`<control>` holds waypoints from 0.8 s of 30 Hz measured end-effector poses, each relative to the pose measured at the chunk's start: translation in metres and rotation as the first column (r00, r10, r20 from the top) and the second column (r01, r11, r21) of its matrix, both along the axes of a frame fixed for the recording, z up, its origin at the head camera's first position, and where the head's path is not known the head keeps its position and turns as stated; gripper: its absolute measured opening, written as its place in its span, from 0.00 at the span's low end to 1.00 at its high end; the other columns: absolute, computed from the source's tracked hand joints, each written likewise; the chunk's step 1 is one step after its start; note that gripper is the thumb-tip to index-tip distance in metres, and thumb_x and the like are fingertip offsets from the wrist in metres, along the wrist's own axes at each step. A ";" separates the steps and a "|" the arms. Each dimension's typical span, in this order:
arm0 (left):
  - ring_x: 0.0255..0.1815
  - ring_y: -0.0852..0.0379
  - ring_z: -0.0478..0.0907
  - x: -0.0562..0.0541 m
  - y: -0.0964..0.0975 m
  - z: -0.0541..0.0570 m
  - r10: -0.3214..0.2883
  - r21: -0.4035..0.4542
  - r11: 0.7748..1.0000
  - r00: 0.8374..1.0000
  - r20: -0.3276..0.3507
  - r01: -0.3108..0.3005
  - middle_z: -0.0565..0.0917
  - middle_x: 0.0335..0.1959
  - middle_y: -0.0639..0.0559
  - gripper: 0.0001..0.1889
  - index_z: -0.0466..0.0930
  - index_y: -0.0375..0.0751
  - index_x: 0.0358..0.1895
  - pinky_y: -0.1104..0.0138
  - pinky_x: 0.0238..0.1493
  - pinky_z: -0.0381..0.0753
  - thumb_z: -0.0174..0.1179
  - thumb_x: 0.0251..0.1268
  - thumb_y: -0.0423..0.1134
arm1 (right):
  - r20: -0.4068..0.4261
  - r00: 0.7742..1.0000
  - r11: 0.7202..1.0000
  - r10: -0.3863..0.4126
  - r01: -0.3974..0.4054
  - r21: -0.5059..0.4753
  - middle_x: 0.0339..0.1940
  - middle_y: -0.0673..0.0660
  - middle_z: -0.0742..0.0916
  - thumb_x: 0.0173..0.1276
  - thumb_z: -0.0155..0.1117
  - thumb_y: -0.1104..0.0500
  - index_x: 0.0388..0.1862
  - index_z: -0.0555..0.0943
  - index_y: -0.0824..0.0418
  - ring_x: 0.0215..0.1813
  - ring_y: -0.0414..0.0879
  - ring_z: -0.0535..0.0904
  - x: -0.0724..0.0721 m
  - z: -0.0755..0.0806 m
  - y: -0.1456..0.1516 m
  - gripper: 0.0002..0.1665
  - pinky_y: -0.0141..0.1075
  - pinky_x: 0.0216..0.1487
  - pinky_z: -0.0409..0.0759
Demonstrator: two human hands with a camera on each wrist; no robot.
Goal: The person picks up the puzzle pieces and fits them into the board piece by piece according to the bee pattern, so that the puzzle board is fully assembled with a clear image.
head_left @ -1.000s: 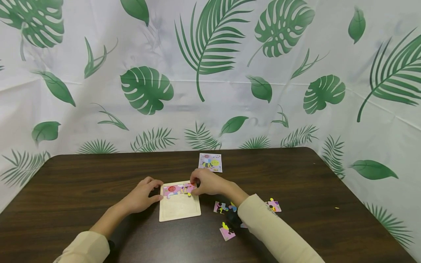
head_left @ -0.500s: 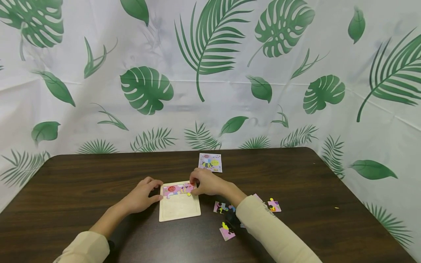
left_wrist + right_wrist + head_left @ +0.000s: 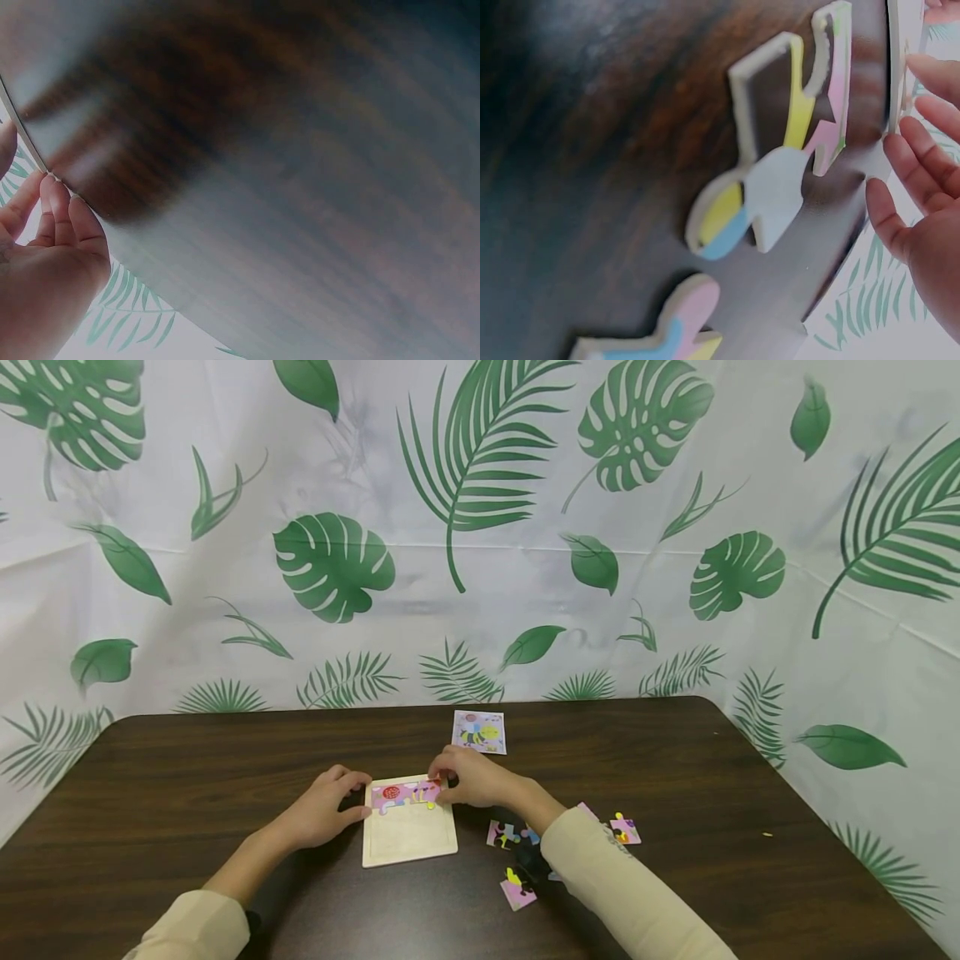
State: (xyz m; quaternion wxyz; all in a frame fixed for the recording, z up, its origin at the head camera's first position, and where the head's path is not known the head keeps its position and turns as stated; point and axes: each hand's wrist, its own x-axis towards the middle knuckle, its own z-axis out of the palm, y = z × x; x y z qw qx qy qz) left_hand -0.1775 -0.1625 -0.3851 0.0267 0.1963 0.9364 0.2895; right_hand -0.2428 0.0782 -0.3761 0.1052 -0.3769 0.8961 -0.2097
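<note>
Cloth [image 3: 525, 568], white with green leaf print: hangs behind the tray.
Table [image 3: 330, 918], dark wood grain: beneath the tray.
Sleeves [image 3: 633, 889], two, cream: nearer than the tray, to its left and right.
Tray [image 3: 409, 839], pale wood, square, rimmed: flat on the table, between the hands; lower part bare.
Left hand [image 3: 330, 806]: at the tray's left edge, thumb and fingers well parted and loosely bent, tips against the rim; grasps nothing.
Right hand [image 3: 476, 777]: at the tray's upper right corner, fingers bent, thumb and forefinger slightly parted over the puzzle; whether they grip a piece cannot be told.
Card [image 3: 479, 732], bee picture: beyond the tray, to its right.
Fitted pieces [image 3: 397, 795], pink, with red ball: along the tray's far side.
Loose pieces [image 3: 517, 889], pink, yellow, blue and black: right of the tray, some partly hidden by the right sleeve.
Yellow speck [image 3: 767, 834]: far right of the tray.
</note>
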 end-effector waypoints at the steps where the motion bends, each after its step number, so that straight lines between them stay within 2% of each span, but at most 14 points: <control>1: 0.45 0.45 0.70 0.000 0.000 0.000 -0.001 0.001 1.000 1.000 -0.001 0.001 0.72 0.41 0.43 0.19 0.73 0.33 0.50 0.51 0.47 0.70 0.62 0.57 0.37 | 0.002 1.000 1.000 0.001 -0.001 -0.001 0.34 0.51 0.76 0.57 0.67 0.61 0.41 0.79 0.61 0.38 0.43 0.71 0.000 0.000 0.000 0.13 0.30 0.40 0.70; 16: 0.46 0.44 0.70 0.000 0.000 0.000 0.001 0.001 1.000 1.000 -0.004 -0.001 0.72 0.42 0.43 0.19 0.73 0.33 0.50 0.50 0.47 0.70 0.62 0.57 0.37 | -0.011 1.000 1.000 0.007 -0.008 -0.024 0.34 0.52 0.76 0.60 0.64 0.62 0.40 0.82 0.60 0.37 0.44 0.70 0.005 -0.001 0.002 0.08 0.30 0.40 0.70; 24: 0.46 0.44 0.70 0.001 0.000 0.001 0.002 0.011 1.000 1.000 0.003 -0.002 0.72 0.42 0.43 0.18 0.73 0.33 0.50 0.50 0.48 0.70 0.62 0.57 0.37 | -0.025 1.000 1.000 -0.004 0.004 0.004 0.35 0.51 0.76 0.61 0.64 0.60 0.43 0.82 0.58 0.38 0.43 0.69 0.007 -0.001 0.000 0.10 0.30 0.39 0.68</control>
